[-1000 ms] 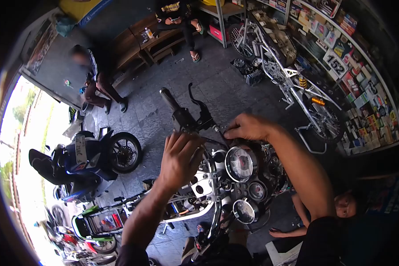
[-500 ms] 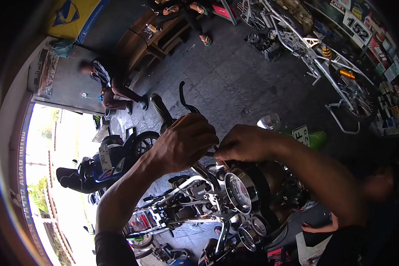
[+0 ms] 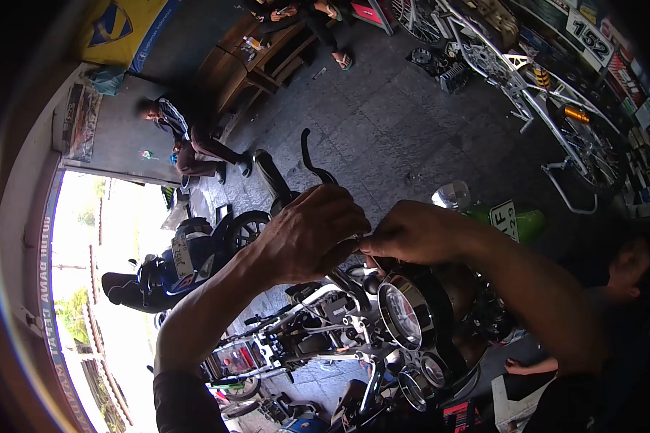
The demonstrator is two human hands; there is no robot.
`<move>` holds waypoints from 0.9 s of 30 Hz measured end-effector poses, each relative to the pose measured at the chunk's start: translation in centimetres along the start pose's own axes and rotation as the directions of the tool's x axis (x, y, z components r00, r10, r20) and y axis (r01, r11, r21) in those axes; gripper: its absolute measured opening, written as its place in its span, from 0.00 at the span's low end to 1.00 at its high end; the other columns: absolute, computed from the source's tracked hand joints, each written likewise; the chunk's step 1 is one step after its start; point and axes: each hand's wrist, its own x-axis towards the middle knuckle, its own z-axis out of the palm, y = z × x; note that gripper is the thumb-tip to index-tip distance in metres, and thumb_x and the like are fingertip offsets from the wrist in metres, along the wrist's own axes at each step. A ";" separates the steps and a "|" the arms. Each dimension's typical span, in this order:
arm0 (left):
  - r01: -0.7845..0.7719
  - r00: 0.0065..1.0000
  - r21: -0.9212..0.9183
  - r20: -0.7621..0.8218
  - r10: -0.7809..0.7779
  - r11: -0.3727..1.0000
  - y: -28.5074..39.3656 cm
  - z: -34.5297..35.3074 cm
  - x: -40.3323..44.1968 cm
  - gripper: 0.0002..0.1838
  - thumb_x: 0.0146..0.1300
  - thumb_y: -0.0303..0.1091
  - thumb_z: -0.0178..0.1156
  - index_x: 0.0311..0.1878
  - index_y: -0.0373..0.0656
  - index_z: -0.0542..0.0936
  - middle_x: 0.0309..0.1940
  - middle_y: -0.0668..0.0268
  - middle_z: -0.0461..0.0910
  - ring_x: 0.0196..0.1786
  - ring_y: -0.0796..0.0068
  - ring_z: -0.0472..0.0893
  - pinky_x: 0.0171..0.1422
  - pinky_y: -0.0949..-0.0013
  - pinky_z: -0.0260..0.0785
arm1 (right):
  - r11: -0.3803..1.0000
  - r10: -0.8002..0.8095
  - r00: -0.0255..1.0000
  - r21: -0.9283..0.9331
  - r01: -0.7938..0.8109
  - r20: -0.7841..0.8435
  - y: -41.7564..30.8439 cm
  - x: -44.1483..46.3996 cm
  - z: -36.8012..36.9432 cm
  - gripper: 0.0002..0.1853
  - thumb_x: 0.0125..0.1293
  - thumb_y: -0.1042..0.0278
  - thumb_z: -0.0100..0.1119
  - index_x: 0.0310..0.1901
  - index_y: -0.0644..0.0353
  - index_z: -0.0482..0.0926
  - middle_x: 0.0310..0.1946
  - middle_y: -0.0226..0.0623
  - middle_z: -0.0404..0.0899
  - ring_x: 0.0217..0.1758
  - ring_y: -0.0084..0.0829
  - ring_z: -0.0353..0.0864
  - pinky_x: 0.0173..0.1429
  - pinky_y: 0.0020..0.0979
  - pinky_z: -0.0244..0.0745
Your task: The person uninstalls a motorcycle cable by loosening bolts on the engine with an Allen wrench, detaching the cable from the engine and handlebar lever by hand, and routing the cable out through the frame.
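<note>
Farther apart a second ago, the person's left hand (image 3: 312,234) and right hand (image 3: 422,234) now nearly meet over the handlebar (image 3: 271,175), between the lever (image 3: 308,154) and the large round gauge (image 3: 399,315) — both curled inward, though whether they grip anything cannot be told.
</note>
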 end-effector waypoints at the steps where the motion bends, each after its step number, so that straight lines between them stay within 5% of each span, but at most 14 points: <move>1: 0.009 1.000 -0.001 -0.010 -0.009 1.000 0.1 0.0 0.0 0.13 0.56 0.34 0.70 0.43 0.44 0.81 0.43 0.65 0.81 0.53 0.62 0.78 0.63 0.56 0.71 | 1.000 0.013 1.000 -0.019 -0.013 0.001 0.2 -0.1 -0.2 0.20 0.69 0.49 0.56 0.38 0.59 0.88 0.33 0.42 0.86 0.37 0.35 0.85 0.48 0.36 0.75; 3: -0.104 0.983 0.072 -0.142 0.114 0.992 0.2 0.2 -0.3 0.15 0.51 0.32 0.72 0.44 0.46 0.83 0.44 0.65 0.82 0.55 0.63 0.79 0.66 0.51 0.69 | 0.998 0.029 0.999 -0.059 -0.028 0.026 0.4 -0.4 -0.5 0.20 0.68 0.49 0.58 0.38 0.59 0.88 0.33 0.42 0.86 0.37 0.35 0.85 0.48 0.35 0.75; 6: -0.111 0.977 0.320 -0.138 0.162 0.941 1.6 1.4 -1.1 0.16 0.52 0.38 0.69 0.45 0.50 0.84 0.46 0.70 0.81 0.56 0.68 0.78 0.69 0.48 0.65 | 0.997 0.051 0.999 -0.066 -0.050 0.012 0.9 -0.8 -0.7 0.19 0.66 0.52 0.58 0.38 0.60 0.88 0.32 0.41 0.86 0.38 0.33 0.85 0.48 0.34 0.75; 7: -0.100 0.982 0.350 -0.114 0.149 0.932 2.2 1.7 -1.3 0.16 0.52 0.39 0.68 0.46 0.51 0.84 0.46 0.70 0.81 0.56 0.67 0.78 0.70 0.47 0.64 | 0.992 0.102 0.995 0.078 -0.100 -0.022 1.5 -0.9 -0.8 0.18 0.66 0.55 0.57 0.40 0.62 0.87 0.34 0.42 0.86 0.39 0.32 0.85 0.48 0.33 0.75; 9: -0.120 0.976 0.195 -0.158 0.151 0.974 3.2 2.3 -1.9 0.16 0.53 0.40 0.66 0.45 0.51 0.84 0.46 0.68 0.81 0.56 0.66 0.78 0.71 0.47 0.64 | 0.965 0.174 0.985 0.199 -0.171 0.007 2.2 -0.9 -0.3 0.17 0.65 0.58 0.56 0.41 0.63 0.86 0.36 0.43 0.86 0.41 0.31 0.85 0.48 0.32 0.75; 11: -0.037 0.975 0.133 -0.212 0.065 0.990 3.5 4.1 -2.0 0.13 0.54 0.39 0.65 0.42 0.49 0.84 0.46 0.66 0.81 0.56 0.65 0.78 0.70 0.46 0.65 | 0.963 0.238 0.936 0.188 -0.193 -0.260 2.1 -1.1 0.3 0.16 0.65 0.62 0.54 0.44 0.67 0.83 0.40 0.43 0.85 0.43 0.30 0.83 0.47 0.31 0.75; 15: -0.076 0.932 0.070 -0.350 0.096 0.995 2.9 5.5 -1.9 0.09 0.56 0.41 0.61 0.32 0.45 0.83 0.42 0.63 0.82 0.52 0.65 0.80 0.68 0.49 0.67 | 0.935 0.219 0.953 0.325 -0.144 -0.209 2.2 -1.5 0.3 0.17 0.64 0.65 0.54 0.48 0.68 0.80 0.42 0.41 0.82 0.43 0.30 0.82 0.48 0.32 0.76; 17: -0.104 0.964 0.001 -0.247 0.101 0.995 2.8 4.8 -1.7 0.12 0.58 0.41 0.58 0.31 0.43 0.82 0.38 0.62 0.81 0.49 0.66 0.81 0.67 0.52 0.68 | 0.956 0.199 0.919 0.274 -0.106 -0.341 4.7 -1.4 -0.1 0.18 0.63 0.67 0.55 0.52 0.68 0.77 0.43 0.37 0.81 0.42 0.28 0.81 0.46 0.28 0.75; 21: -0.144 0.981 0.012 -0.128 0.144 0.990 2.5 4.3 -1.1 0.12 0.62 0.39 0.55 0.32 0.43 0.83 0.36 0.63 0.81 0.48 0.67 0.81 0.65 0.54 0.68 | 0.882 0.242 0.956 0.447 -0.146 -0.164 4.1 -1.4 -0.5 0.20 0.64 0.69 0.55 0.56 0.69 0.74 0.44 0.38 0.80 0.43 0.27 0.81 0.44 0.25 0.76; 27: -0.103 0.988 -0.007 -0.114 0.101 0.995 1.8 3.8 -0.5 0.10 0.62 0.35 0.57 0.30 0.42 0.84 0.31 0.64 0.84 0.39 0.69 0.84 0.56 0.62 0.73 | 0.871 0.370 0.891 0.432 -0.235 -0.263 1.3 -1.2 0.9 0.19 0.67 0.67 0.55 0.56 0.70 0.73 0.44 0.39 0.80 0.44 0.29 0.84 0.44 0.29 0.81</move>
